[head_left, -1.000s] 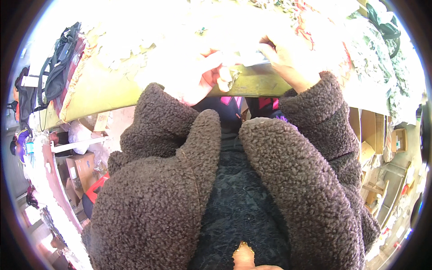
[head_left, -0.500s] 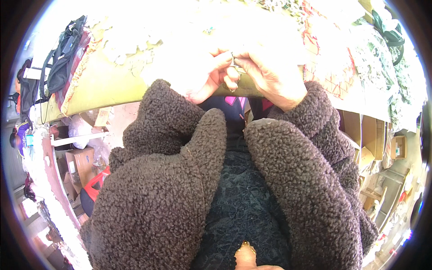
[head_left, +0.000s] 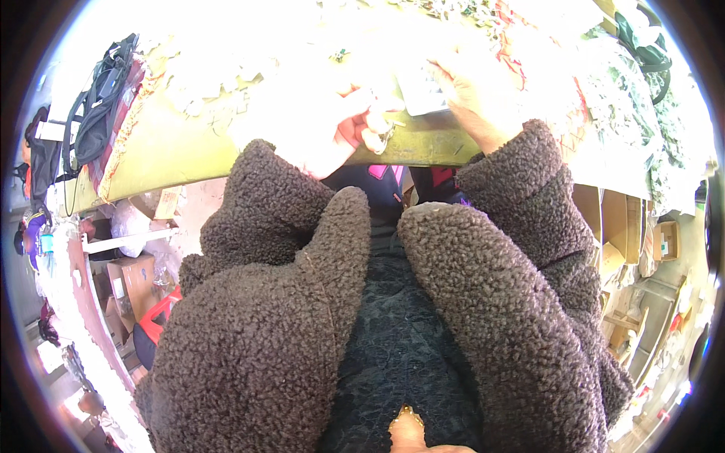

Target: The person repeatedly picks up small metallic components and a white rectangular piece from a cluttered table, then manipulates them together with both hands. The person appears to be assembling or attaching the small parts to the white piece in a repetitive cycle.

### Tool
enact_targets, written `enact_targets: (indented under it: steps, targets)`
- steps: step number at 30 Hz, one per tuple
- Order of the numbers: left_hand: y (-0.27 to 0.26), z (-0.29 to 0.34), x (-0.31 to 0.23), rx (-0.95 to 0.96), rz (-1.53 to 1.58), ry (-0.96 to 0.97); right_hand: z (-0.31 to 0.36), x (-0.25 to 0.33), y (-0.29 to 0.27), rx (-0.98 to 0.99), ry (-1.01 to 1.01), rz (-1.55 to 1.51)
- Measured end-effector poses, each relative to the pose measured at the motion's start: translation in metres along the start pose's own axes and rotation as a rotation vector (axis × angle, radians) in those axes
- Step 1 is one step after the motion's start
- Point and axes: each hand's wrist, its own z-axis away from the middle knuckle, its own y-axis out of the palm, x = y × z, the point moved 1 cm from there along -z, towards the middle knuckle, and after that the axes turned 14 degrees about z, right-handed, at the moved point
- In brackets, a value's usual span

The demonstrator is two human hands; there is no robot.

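In strong glare, my left hand [head_left: 343, 130] is above the near edge of the table. Its fingers are curled together, with a small shiny gold-toned bit [head_left: 390, 130] at the tips; whether that is a held thing or a nail I cannot tell. My right hand [head_left: 477, 94] reaches forward to its right. Its fingers are at the right side of a pale, flat packet-like thing [head_left: 424, 92] on the table. Bright light washes out the right fingertips, so their grip is hidden. Brown fleecy sleeves [head_left: 521, 189] cover both my forearms.
The yellow-green table [head_left: 162, 167] holds pale scraps [head_left: 215, 94] on the left, red netting [head_left: 570, 98] and leafy green-white fabric [head_left: 627, 113] on the right. Black straps [head_left: 102, 98] hang at the left end. Cardboard boxes [head_left: 132, 279] stand below.
My hands, together at the fingertips before, are now apart. The right hand has moved forward and right to the pale packet-like thing; the left has shifted slightly left.
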Motion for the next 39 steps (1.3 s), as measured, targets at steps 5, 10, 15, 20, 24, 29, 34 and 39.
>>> enact_targets:
  steps: [5,10,15,20,24,29,34,39]
  targets:
    - [0.0,-0.002,0.001,0.093,0.096,-0.031,-0.003,0.002,0.0,0.002,0.021,0.028]
    - [0.003,-0.002,-0.004,0.074,-0.049,-0.034,-0.002,0.012,-0.014,0.057,0.032,-0.071]
    - [0.004,-0.003,-0.004,0.114,-0.023,-0.046,-0.005,0.015,-0.016,0.05,0.088,-0.109]
    - [0.005,-0.001,-0.004,0.049,-0.116,0.001,-0.009,0.022,-0.028,0.191,0.159,-0.205]
    - [0.008,0.0,-0.005,0.068,-0.164,-0.03,-0.012,0.039,-0.035,0.136,0.121,-0.329]
    - [0.01,0.0,-0.004,0.105,-0.149,-0.026,-0.009,0.064,-0.034,-0.001,-0.082,-0.286]
    - [0.009,0.003,-0.003,0.025,-0.144,-0.039,-0.01,0.074,-0.03,0.002,0.002,-0.331]
    - [0.01,0.004,0.0,0.03,-0.13,0.008,-0.009,0.077,-0.038,0.178,0.229,-0.457]
